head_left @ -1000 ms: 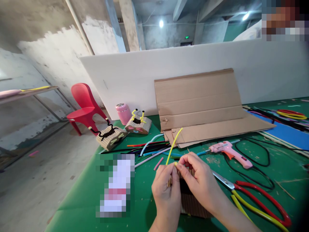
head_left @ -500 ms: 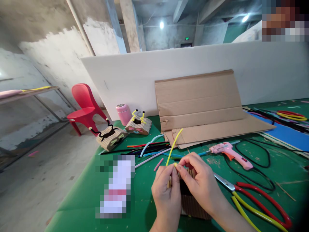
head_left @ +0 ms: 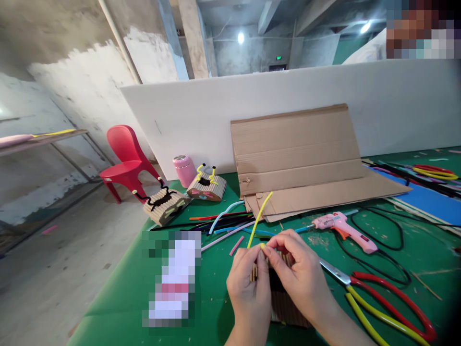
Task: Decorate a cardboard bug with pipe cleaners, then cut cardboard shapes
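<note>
My left hand (head_left: 249,283) and my right hand (head_left: 297,274) meet fingertip to fingertip, both pinching a small yellow piece that looks like pipe cleaner (head_left: 262,246). A longer yellow pipe cleaner (head_left: 260,217) rises from behind my left fingers; whether it joins the pinched bit is hidden. Beneath my hands is a corrugated cardboard piece (head_left: 288,307) with a dark opening, mostly covered by my fingers and wrists. Right of my right hand lie scissors (head_left: 348,279) with red and yellow handles. A pink glue gun (head_left: 342,228) rests beyond them.
Two corrugated cardboard pieces with pipe-cleaner antennae, one black (head_left: 166,204) and one yellow (head_left: 207,185), stand at the back left near a pink canister (head_left: 183,170). Folded cardboard (head_left: 295,149) leans against a white board (head_left: 180,120). Loose pipe cleaners (head_left: 230,222) lie ahead; a cable (head_left: 399,240) loops right.
Both hands stay almost in place, still pinching the yellow bit, with only a very slight shift of the fingers. Nothing on the table has visibly moved.
</note>
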Tool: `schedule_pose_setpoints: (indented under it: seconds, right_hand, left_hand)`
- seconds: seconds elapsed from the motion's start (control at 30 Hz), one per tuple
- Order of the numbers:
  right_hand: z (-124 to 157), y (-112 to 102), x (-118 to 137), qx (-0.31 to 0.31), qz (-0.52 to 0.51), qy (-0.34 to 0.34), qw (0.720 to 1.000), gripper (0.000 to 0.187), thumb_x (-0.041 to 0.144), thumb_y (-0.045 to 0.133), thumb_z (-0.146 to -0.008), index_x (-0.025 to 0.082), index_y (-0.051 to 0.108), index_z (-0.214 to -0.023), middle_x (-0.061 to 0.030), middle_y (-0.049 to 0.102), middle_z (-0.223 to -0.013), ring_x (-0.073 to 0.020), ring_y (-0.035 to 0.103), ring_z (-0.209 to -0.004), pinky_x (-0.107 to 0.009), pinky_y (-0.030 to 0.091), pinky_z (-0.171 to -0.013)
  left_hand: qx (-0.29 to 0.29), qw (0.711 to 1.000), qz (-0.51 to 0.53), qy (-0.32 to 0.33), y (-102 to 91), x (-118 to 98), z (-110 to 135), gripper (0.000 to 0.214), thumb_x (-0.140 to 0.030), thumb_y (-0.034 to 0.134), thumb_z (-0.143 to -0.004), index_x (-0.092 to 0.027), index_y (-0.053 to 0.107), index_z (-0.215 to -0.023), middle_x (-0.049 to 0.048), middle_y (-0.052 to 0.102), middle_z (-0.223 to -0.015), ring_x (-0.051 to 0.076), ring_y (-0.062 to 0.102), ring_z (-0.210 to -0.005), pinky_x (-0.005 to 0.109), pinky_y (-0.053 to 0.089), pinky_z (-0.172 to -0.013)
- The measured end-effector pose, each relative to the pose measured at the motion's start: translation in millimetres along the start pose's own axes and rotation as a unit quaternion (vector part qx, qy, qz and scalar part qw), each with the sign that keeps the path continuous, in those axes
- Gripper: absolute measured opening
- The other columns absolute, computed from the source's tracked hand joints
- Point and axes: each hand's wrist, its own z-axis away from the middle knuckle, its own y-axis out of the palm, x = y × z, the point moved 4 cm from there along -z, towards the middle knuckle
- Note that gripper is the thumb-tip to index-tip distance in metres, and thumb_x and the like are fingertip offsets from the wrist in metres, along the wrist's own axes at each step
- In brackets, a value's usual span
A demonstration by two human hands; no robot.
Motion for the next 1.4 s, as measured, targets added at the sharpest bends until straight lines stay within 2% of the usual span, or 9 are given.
schedule_pose_setpoints:
  seconds: [0.37,0.83,0.93,1.1,1.27,1.4]
  right_hand:
    - [-0.6,1.4,2.3,-0.011,0.017,-0.021,1.0,0.015,0.022,0.047,-0.086,0.018,0.051,-0.072,-0.0025,0.05,-0.072,-0.0159,0.049,-0.068,-0.027,0.04,-0.06]
    - [-0.5,7.1,6.3,-0.016,0.092,-0.009,0.996,0.014,0.018,0.046,-0.084,0.018,0.047,-0.07,-0.0022,0.05,-0.07,-0.0166,0.047,-0.066,-0.029,0.037,-0.059]
    - [-1.4,6.2,7.0,-0.004,0.07,0.0,0.998,0.014,0.019,0.046,-0.084,0.018,0.047,-0.071,-0.0021,0.05,-0.072,-0.0166,0.048,-0.067,-0.029,0.038,-0.06]
    - [-2.8,-2.7,-4.1,0.006,-0.045,0.04,0.998,0.018,0.026,0.041,-0.089,0.019,0.053,-0.077,-0.0013,0.052,-0.075,-0.0144,0.05,-0.069,-0.025,0.04,-0.06]
    - [-0.6,-5.8,-16.0,0.029,-0.081,0.047,0.995,0.016,0.027,0.043,-0.089,0.02,0.058,-0.088,-0.0025,0.055,-0.082,-0.0153,0.053,-0.079,-0.025,0.042,-0.07]
    - [3.3,-4.3,-13.8,0.042,-0.104,0.04,0.993,0.016,0.027,0.045,-0.087,0.02,0.059,-0.09,-0.0029,0.054,-0.083,-0.0151,0.054,-0.079,-0.024,0.044,-0.067]
  left_hand:
    - [0.002,1.0,0.014,0.008,1.4,2.6,0.1,0.012,-0.008,0.053,-0.077,-0.017,0.062,-0.079,0.0004,0.061,-0.066,0.012,0.056,-0.061,0.022,0.046,-0.058]
    - [0.004,1.0,0.014,-0.008,3.9,8.0,4.0,0.015,-0.009,0.052,-0.077,-0.017,0.064,-0.082,0.0012,0.062,-0.07,0.013,0.057,-0.064,0.024,0.047,-0.063]
    - [0.001,0.999,0.037,-0.03,4.3,6.6,4.1,0.016,-0.008,0.052,-0.077,-0.019,0.064,-0.081,0.0003,0.063,-0.071,0.012,0.058,-0.064,0.022,0.047,-0.061]
    - [-0.003,0.991,0.102,-0.084,5.2,4.9,3.2,0.017,-0.011,0.053,-0.077,-0.022,0.065,-0.082,-0.0003,0.065,-0.074,0.011,0.06,-0.067,0.017,0.047,-0.06]
    - [0.03,0.976,0.161,-0.145,8.1,10.8,3.3,0.015,-0.015,0.056,-0.076,-0.022,0.067,-0.083,0.0008,0.068,-0.081,0.012,0.062,-0.073,0.018,0.048,-0.066]
    - [0.048,0.962,0.192,-0.186,8.9,13.0,2.7,0.015,-0.016,0.057,-0.075,-0.022,0.067,-0.084,0.0015,0.069,-0.081,0.013,0.062,-0.075,0.019,0.049,-0.067]
